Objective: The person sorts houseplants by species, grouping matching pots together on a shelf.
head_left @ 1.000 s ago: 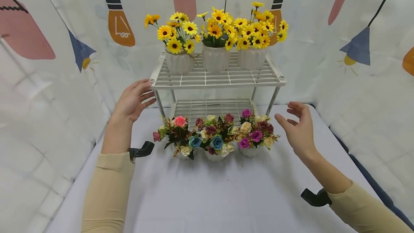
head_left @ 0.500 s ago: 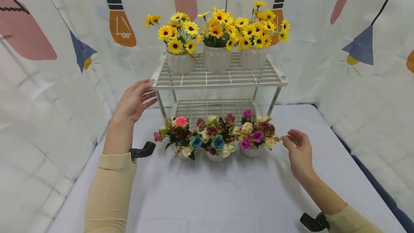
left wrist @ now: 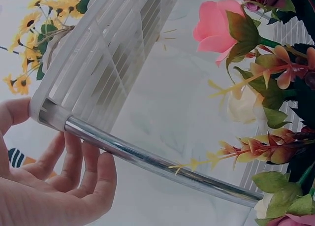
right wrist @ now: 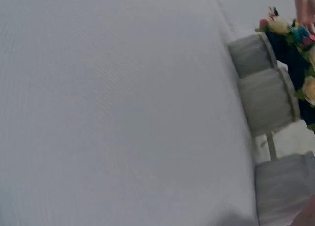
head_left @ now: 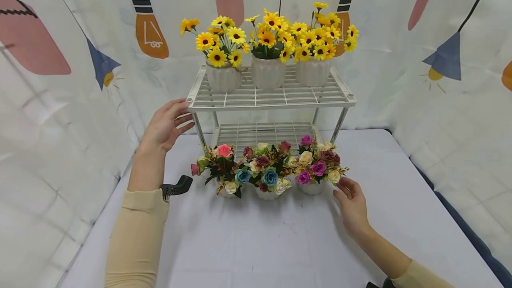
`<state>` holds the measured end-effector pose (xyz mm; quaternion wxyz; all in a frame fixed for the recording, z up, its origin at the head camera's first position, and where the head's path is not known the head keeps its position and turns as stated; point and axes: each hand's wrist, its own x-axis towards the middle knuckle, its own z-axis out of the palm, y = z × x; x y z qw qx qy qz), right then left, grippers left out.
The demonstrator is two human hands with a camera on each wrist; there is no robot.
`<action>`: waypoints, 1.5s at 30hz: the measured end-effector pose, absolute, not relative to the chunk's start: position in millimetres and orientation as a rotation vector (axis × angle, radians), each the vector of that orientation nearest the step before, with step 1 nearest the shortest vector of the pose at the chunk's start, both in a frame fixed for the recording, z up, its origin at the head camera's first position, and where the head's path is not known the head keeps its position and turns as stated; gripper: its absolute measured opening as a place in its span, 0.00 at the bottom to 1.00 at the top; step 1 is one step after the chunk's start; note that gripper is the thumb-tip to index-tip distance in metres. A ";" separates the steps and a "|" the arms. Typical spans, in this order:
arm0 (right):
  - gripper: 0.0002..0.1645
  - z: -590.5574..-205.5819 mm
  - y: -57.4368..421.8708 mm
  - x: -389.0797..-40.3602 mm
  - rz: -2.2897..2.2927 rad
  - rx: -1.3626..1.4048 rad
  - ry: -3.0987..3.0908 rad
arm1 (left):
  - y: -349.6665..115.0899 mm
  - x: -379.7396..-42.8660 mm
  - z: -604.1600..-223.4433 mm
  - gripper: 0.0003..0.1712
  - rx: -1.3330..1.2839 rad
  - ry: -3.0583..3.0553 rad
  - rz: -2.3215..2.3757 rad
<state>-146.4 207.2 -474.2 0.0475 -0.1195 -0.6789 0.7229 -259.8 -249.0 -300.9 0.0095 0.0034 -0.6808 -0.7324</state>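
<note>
My left hand (head_left: 162, 126) holds the front left corner of a white two-tier shelf rack (head_left: 272, 106). In the left wrist view its thumb lies at the corner, and its fingers (left wrist: 74, 154) bend up against the metal post (left wrist: 162, 164). My right hand (head_left: 352, 210) is beside the rightmost pot of artificial roses (head_left: 318, 168), its loosely bent fingers close to the blooms and holding nothing. A middle rose pot (head_left: 267, 194) and a left one (head_left: 228, 192) stand in the same row. The right wrist view shows grey-white pots (right wrist: 268, 100) along its right edge.
Three white pots (head_left: 268, 73) of yellow daisy-like flowers (head_left: 270, 34) stand on the upper tier. Behind the rose pots is the lower tier (head_left: 260, 133). A white cloth (head_left: 256, 243) covers the table, and a printed curtain (head_left: 384, 57) hangs around it.
My right hand has come down and then left, from beside the rack to the rightmost rose pot. My left hand stays at the rack's corner.
</note>
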 end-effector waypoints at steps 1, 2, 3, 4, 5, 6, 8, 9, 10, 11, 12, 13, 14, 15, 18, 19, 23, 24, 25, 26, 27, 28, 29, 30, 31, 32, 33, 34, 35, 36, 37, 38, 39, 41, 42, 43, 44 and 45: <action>0.35 -476.9 204.1 -146.4 2.202 -0.349 -2.087 | -249.2 -259.4 -300.9 0.37 0.011 -2.130 -2.286; 0.38 -479.2 200.9 -146.6 2.200 -0.334 -2.108 | -249.6 -259.4 -301.1 0.38 0.013 -2.131 -2.287; 0.42 -481.4 198.0 -147.2 2.192 -0.326 -2.130 | -249.7 -259.1 -301.3 0.37 0.016 -2.132 -2.285; 0.45 -483.3 194.8 -148.1 2.190 -0.312 -2.135 | -249.8 -259.0 -301.5 0.37 0.017 -2.130 -2.285; 0.49 -484.9 192.1 -149.6 2.181 -0.308 -2.152 | -249.9 -258.9 -301.6 0.37 0.017 -2.129 -2.285; 0.51 -486.6 189.7 -151.6 2.160 -0.301 -2.169 | -249.9 -258.9 -301.7 0.37 0.018 -2.126 -2.286; 0.55 -489.4 185.4 -155.6 2.106 -0.277 -2.189 | -249.6 -259.1 -301.9 0.37 0.016 -2.123 -2.287; 0.55 -491.2 183.9 -158.0 2.070 -0.259 -2.195 | -249.4 -259.3 -302.0 0.37 0.015 -2.123 -2.289; 0.56 -493.0 182.6 -160.7 2.038 -0.240 -2.194 | -249.2 -259.6 -302.2 0.37 0.013 -2.122 -2.290; 0.57 -494.4 181.2 -162.9 2.007 -0.220 -2.199 | -249.3 -260.0 -302.4 0.37 0.013 -2.122 -2.290; 0.57 -495.8 179.8 -165.2 1.983 -0.200 -2.192 | -249.2 -260.1 -302.7 0.37 0.015 -2.122 -2.289; 0.57 -497.0 178.6 -167.1 1.972 -0.186 -2.185 | -249.2 -260.3 -303.0 0.37 0.017 -2.123 -2.287; 0.58 -498.6 177.4 -169.1 1.959 -0.169 -2.180 | -249.2 -260.6 -303.2 0.37 0.018 -2.122 -2.286; 0.58 -500.3 176.5 -170.8 1.954 -0.153 -2.172 | -249.1 -260.7 -303.4 0.37 0.018 -2.122 -2.286; 0.56 -503.5 172.5 -174.1 1.929 -0.124 -2.158 | -249.1 -260.1 -302.6 0.36 0.009 -2.107 -2.295; 0.55 -504.6 171.7 -174.8 1.915 -0.126 -2.155 | -249.1 -260.1 -302.3 0.36 0.000 -2.097 -2.307; 0.52 -507.3 169.7 -175.6 1.847 -0.137 -2.175 | -249.0 -260.2 -301.6 0.35 -0.019 -2.080 -2.324; 0.51 -507.9 169.5 -175.6 1.834 -0.142 -2.181 | -248.8 -260.3 -301.6 0.35 -0.019 -2.083 -2.322; 0.51 -508.2 169.2 -175.6 1.826 -0.149 -2.183 | -248.9 -260.5 -301.9 0.36 -0.015 -2.095 -2.311; 0.50 -508.6 168.9 -175.6 1.824 -0.154 -2.184 | -249.1 -260.6 -302.2 0.36 -0.006 -2.105 -2.299; 0.50 -508.7 168.4 -175.5 1.821 -0.164 -2.184 | -249.3 -260.6 -302.4 0.36 0.001 -2.113 -2.291; 0.49 -509.0 168.1 -175.6 1.819 -0.169 -2.183 | -249.5 -260.6 -302.7 0.36 0.006 -2.108 -2.298; 0.49 -509.2 167.8 -175.6 1.815 -0.179 -2.182 | -249.5 -260.4 -302.9 0.36 0.010 -2.099 -2.309; 0.49 -508.7 167.3 -175.0 1.812 -0.184 -2.182 | -249.8 -260.4 -303.1 0.36 0.014 -2.099 -2.311; 0.48 -508.4 167.3 -174.6 1.817 -0.191 -2.176 | -249.9 -260.4 -303.6 0.36 0.015 -2.098 -2.312; 0.48 -508.0 167.2 -173.9 1.824 -0.191 -2.168 | -249.8 -260.2 -303.8 0.36 0.014 -2.094 -2.314; 0.48 -507.3 167.2 -173.2 1.826 -0.195 -2.162 | -249.6 -260.2 -304.0 0.36 0.012 -2.094 -2.313; 0.47 -506.6 167.1 -172.4 1.832 -0.201 -2.150 | -249.4 -260.3 -304.0 0.36 0.010 -2.083 -2.323; 0.47 -505.4 166.9 -171.6 1.842 -0.211 -2.135 | -249.2 -260.4 -304.1 0.36 0.009 -2.086 -2.319; 0.46 -504.3 166.8 -170.7 1.851 -0.218 -2.118 | -249.1 -260.4 -304.1 0.35 0.009 -2.099 -2.306; 0.46 -503.4 167.0 -170.0 1.858 -0.227 -2.101 | -248.9 -260.4 -304.0 0.35 0.008 -2.100 -2.305; 0.46 -502.3 167.1 -169.4 1.863 -0.230 -2.084 | -248.8 -260.2 -303.9 0.35 0.009 -2.102 -2.302; 0.46 -501.0 167.3 -169.2 1.864 -0.234 -2.066 | -248.7 -260.3 -303.8 0.35 0.010 -2.094 -2.310; 0.47 -498.1 167.8 -169.8 1.864 -0.218 -2.027 | -248.9 -260.1 -303.5 0.35 0.007 -2.083 -2.321; 0.48 -496.4 168.2 -170.5 1.860 -0.204 -2.010 | -249.1 -260.0 -303.5 0.35 0.008 -2.093 -2.310; 0.48 -494.3 168.2 -171.8 1.856 -0.187 -1.994 | -249.2 -259.9 -303.4 0.35 0.009 -2.091 -2.311; 0.49 -491.9 168.1 -173.5 1.854 -0.168 -1.974 | -249.3 -259.7 -303.4 0.35 0.011 -2.091 -2.311; 0.49 -489.3 167.9 -175.4 1.846 -0.157 -1.961 | -249.3 -259.6 -303.4 0.35 0.013 -2.089 -2.312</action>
